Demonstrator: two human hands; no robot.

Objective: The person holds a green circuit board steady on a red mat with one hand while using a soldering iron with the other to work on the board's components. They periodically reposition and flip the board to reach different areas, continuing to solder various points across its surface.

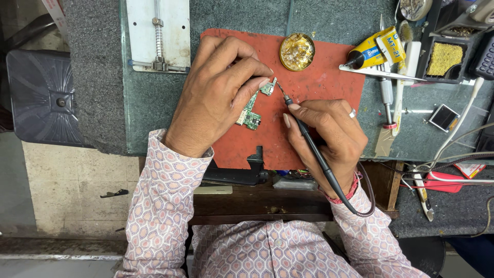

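My left hand (216, 95) presses a small green circuit board (252, 110) down onto a red work mat (319, 82), fingertips at the board's upper end. My right hand (329, 134) holds a thin black soldering iron (309, 139) like a pen. Its metal tip touches the top corner of the board beside my left fingertips. The iron's black cable loops back past my right wrist. Both sleeves are patterned pink and white.
A round brass tip-cleaner tin (297, 51) sits at the mat's far edge. A yellow glue tube (375, 47), tweezers and tools (388, 87) lie right of the mat. A white metal board holder (158, 33) stands at back left. A dark stool (43, 98) is at left.
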